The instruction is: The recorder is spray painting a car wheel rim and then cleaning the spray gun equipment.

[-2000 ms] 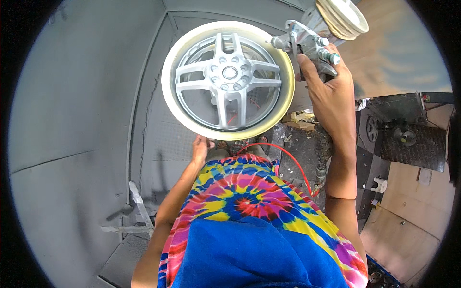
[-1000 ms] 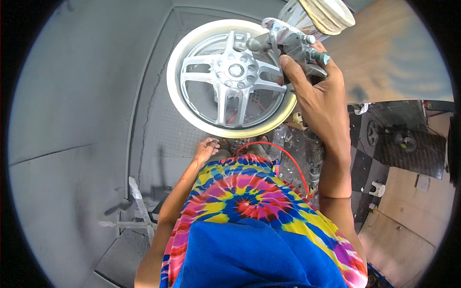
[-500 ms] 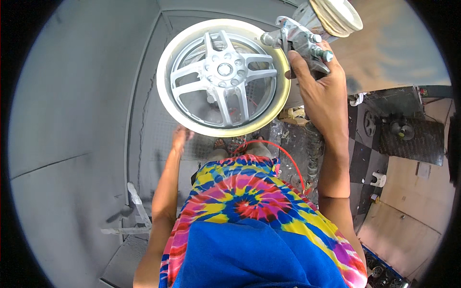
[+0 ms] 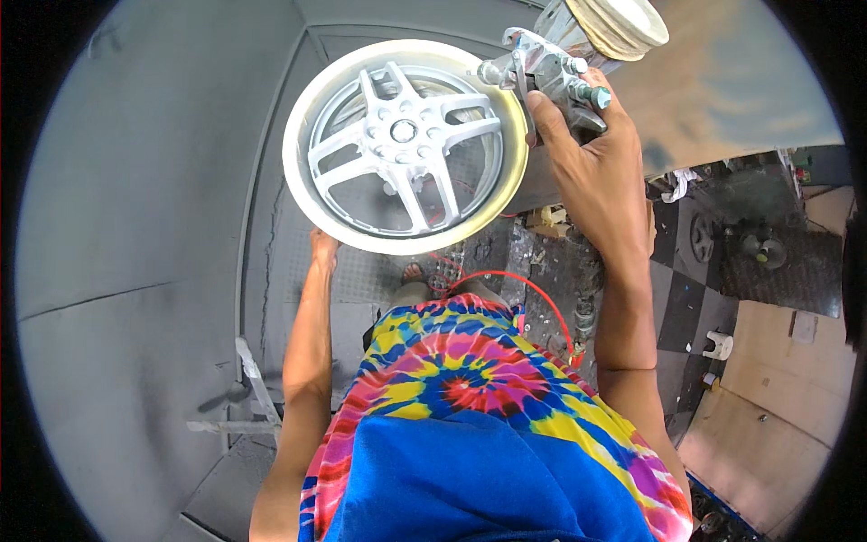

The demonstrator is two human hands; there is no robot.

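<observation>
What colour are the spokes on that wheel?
The spokes are silver-grey, best seen in the head view.

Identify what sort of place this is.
Probably a paint booth or wheel-refinishing workshop: the right hand holds what looks like a spray gun beside a silver-spoked wheel, and the grey wall carries dark smudges that could be overspray.

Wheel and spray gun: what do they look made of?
Wheel: probably metal with a satin silver finish, given its smooth silvery spokes, though a coating could hide the base. Spray gun: likely metal, whitish-smeared, from its hard silvery body.
</observation>
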